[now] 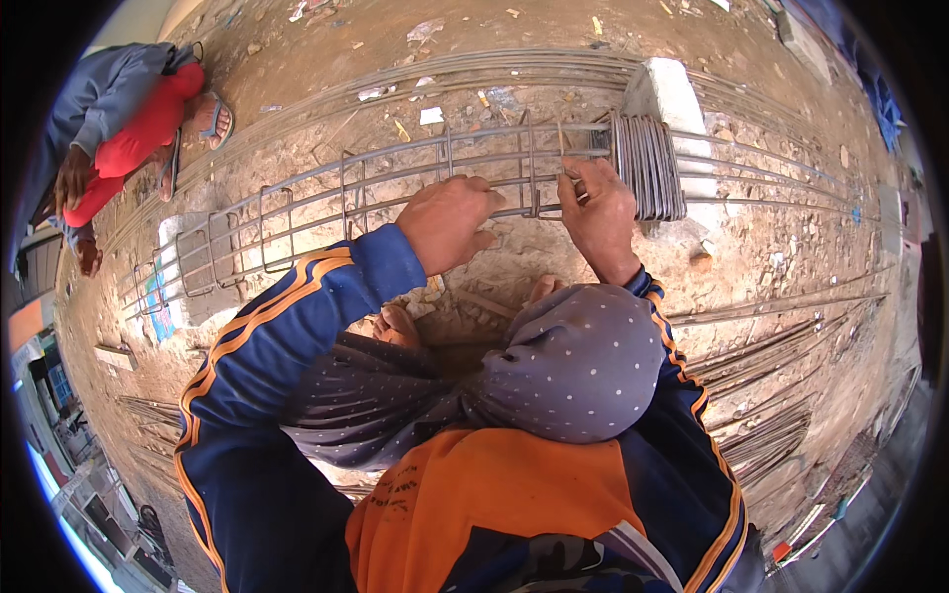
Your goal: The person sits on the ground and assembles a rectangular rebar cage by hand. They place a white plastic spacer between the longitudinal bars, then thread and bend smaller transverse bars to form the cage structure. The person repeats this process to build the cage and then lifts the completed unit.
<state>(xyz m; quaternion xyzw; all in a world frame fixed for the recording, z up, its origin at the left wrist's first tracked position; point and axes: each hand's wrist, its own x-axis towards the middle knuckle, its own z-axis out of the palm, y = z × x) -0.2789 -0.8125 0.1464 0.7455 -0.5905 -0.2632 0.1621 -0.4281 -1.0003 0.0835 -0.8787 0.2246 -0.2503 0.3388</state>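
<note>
A long rebar cage (400, 145) of straight bars and square stirrups lies across in front of me. My left hand (450, 222) is on the cage's near side, its fingers over a bar and its thumb below. To its right, my right hand (600, 212) is bent into a pinch at the near bars. A thin upright piece (561, 136) rises by its fingertips; whether they hold it is unclear. Just right of that hand, a tight stack of square steel stirrups (647, 168) hangs around the bars.
Concrete blocks prop up the cage, one at the right (664, 91) and one at the left (206, 308). Loose rebar (756, 361) lies on the dirt at the right, and more long bars run behind the cage. A person in red trousers (148, 124) sits at the far left.
</note>
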